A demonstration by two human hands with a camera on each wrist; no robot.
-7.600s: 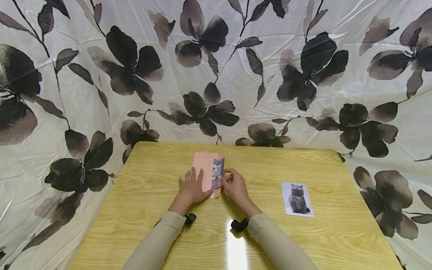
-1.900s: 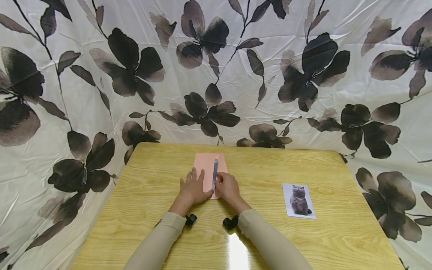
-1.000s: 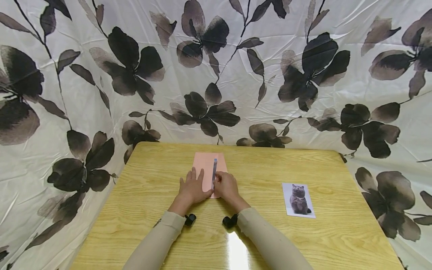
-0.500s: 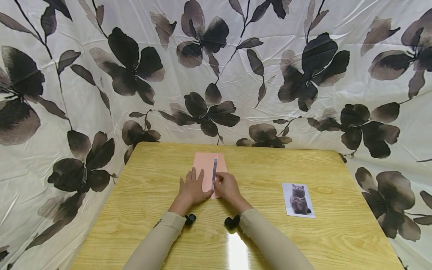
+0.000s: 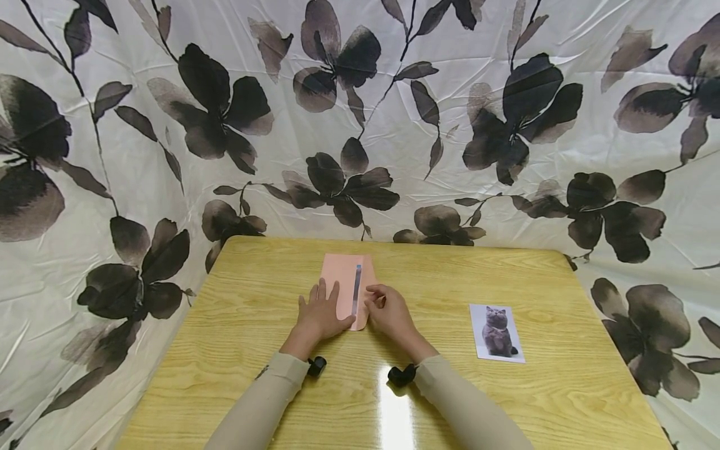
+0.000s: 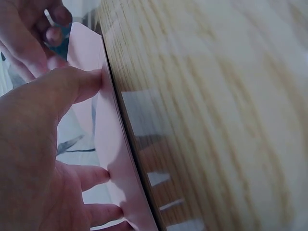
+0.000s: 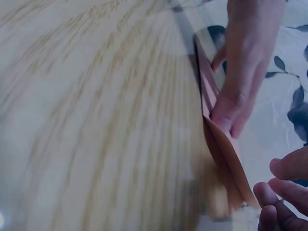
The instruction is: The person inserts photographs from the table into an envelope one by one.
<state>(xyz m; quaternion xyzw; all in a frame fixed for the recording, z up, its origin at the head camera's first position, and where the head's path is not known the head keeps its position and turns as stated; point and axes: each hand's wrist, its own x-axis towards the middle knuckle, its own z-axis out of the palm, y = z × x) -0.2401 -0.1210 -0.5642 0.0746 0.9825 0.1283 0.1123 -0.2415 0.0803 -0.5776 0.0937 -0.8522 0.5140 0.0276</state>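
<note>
A pink envelope (image 5: 337, 267) lies on the table with its flap to the right. A narrow strip of a cat photo (image 5: 357, 289) shows along its mouth; the rest of the photo is hidden inside. My left hand (image 5: 322, 315) lies with spread fingers on the envelope, thumb at the near end of the mouth. The left wrist view shows that thumb (image 6: 86, 83) pressing beside the fold. Beside the flap's right edge is my right hand (image 5: 389, 310), fingers loosely bent and nothing between them. In the right wrist view its fingertips are close to the raised flap (image 7: 228, 166).
A second photo (image 5: 497, 333), of a grey sitting cat, lies flat to the right on the wooden table (image 5: 253, 275). A white cloth (image 5: 427, 206) with dark flowers hangs behind and at both sides.
The photo has slid left into the envelope, from a wide part showing to a narrow strip. My right hand has just let go of it and drawn back right. The left hand has stayed put.
</note>
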